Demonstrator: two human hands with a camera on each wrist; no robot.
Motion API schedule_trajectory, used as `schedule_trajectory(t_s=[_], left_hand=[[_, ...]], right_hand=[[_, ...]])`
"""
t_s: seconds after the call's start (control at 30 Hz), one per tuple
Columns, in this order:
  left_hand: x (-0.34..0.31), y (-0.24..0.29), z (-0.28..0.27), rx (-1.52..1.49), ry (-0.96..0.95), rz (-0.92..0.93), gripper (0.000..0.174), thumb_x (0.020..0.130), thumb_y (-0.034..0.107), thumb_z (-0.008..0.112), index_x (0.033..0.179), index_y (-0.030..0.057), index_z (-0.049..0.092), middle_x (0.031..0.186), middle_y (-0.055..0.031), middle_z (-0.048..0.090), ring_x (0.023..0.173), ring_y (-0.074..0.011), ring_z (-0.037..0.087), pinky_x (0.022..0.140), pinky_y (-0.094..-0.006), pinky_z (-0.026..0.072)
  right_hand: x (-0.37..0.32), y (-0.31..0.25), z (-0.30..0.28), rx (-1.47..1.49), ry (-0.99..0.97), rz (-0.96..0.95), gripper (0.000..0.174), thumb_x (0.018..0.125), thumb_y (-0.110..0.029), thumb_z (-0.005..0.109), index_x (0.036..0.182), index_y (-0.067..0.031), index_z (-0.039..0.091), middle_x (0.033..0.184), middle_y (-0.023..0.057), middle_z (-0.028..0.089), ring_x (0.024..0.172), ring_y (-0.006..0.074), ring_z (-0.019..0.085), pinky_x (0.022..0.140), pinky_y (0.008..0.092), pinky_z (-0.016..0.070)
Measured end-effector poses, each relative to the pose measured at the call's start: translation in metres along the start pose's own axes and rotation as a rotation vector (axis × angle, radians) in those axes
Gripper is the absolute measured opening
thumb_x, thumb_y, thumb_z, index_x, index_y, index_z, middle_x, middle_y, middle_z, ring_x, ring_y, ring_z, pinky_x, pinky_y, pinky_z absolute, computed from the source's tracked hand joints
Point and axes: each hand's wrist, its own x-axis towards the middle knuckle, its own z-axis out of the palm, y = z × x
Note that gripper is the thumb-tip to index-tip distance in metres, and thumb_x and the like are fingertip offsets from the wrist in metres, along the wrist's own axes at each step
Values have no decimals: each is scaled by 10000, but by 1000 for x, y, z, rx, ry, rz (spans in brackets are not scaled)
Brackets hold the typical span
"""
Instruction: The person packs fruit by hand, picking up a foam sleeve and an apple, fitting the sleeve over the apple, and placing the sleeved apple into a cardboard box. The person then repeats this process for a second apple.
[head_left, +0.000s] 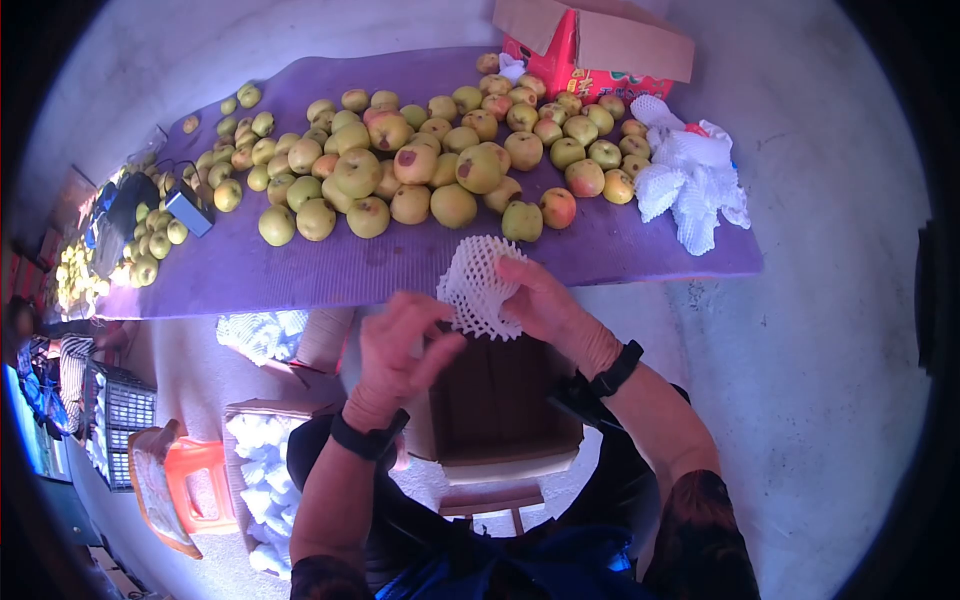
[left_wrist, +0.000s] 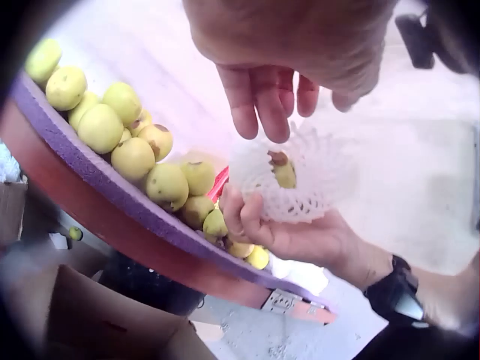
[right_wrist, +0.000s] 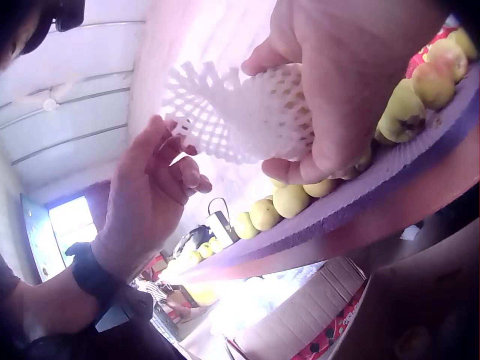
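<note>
A white foam net sleeve [head_left: 468, 285] is held up by my right hand [head_left: 552, 312], whose thumb and fingers wrap its side just off the table's front edge. Inside it sits an apple [left_wrist: 285, 172], yellow-green with a brownish-red patch, seen through the sleeve's opening in the left wrist view. My left hand [head_left: 398, 348] is at the sleeve's open, frayed end. Its fingers [left_wrist: 270, 105] reach loosely down to the rim in the left wrist view, and in the right wrist view fingertips meet the mesh edge.
Many apples [head_left: 355, 172] are heaped on the purple-covered table [head_left: 330, 265]. Empty foam nets [head_left: 690, 180] lie at its right end beside a red carton [head_left: 600, 60]. Below stand an open brown box [head_left: 495, 410], a carton of white nets [head_left: 265, 480] and an orange stool [head_left: 200, 485].
</note>
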Motion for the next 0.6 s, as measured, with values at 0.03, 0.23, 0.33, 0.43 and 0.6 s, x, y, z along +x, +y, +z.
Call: schedule_trajectory(t_s=[0.03,0.23,0.33,0.43,0.6], left_hand=[[-1,-4,-1,0,-4,0,224,748,51,728,957,45,647,835,-90,607,664,-220,625,621,-296,501],[1,-18,0,-314,251,-348,188,811,-33,643,984,41,649,830,-101,624,675,-185,642,604,-262,487],[1,-15,3,-6,-7,-155,217,791,-55,645,984,45,644,848,-112,624,690,-179,645,611,-265,500],[-3,-13,6,-38,-88,-175,242,764,-45,677,982,52,641,909,-117,626,736,-213,653,638,-279,513],[-3,-2,18,124,39,-153,258,740,-57,677,965,45,601,1020,-97,623,841,-256,637,754,-310,508]], right_hand=[[0,-1,-1,3,1,-2,416,948,-274,581,1267,-14,520,1187,99,616,1090,212,611,988,385,475],[-3,-3,1,41,-14,169,453,958,-328,555,1274,-8,505,1188,122,617,1115,243,607,991,393,474],[-2,2,-1,134,-125,199,473,958,-346,554,1282,-7,495,1193,127,613,1110,246,609,987,399,480],[2,4,3,161,-84,116,473,961,-361,546,1286,-21,494,1197,119,611,1110,252,608,982,407,485],[-2,5,2,303,5,41,456,971,-372,527,1286,-45,500,1207,105,606,1119,255,600,991,416,475]])
